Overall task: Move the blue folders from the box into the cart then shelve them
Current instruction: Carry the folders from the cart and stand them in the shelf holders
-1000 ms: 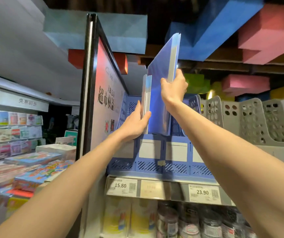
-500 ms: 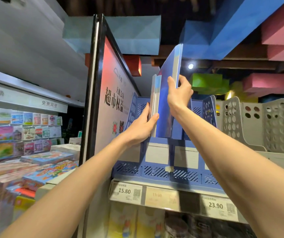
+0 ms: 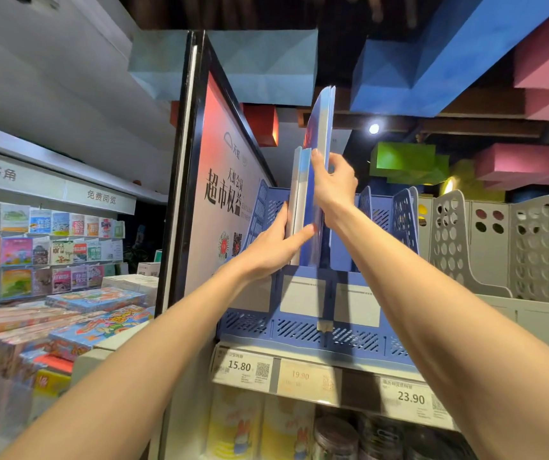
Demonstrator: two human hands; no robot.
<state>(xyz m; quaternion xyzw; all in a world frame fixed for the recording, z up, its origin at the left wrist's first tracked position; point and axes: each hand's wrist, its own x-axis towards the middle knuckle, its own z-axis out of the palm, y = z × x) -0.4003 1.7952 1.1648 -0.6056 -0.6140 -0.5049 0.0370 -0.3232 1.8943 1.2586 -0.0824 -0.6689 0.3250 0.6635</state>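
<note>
A tall blue folder (image 3: 321,127) stands upright, its lower end inside a slot of the blue file rack (image 3: 299,330) on the top shelf. My right hand (image 3: 334,187) grips this folder's edge about halfway up. Just to its left, shorter blue folders (image 3: 301,194) stand in the same rack. My left hand (image 3: 276,244) holds them from the left side, thumb across their front edge. The box and the cart are out of view.
A large framed red-and-white sign (image 3: 223,180) stands close on the left of the rack. Grey perforated file racks (image 3: 505,250) line the shelf to the right. Price tags (image 3: 241,368) run along the shelf edge, jars below. Book displays (image 3: 44,247) fill the left.
My right hand has pushed the tall folder a little lower into the rack slot and turned it more edge-on. My left hand stays on the shorter folders. The camera moved closer.
</note>
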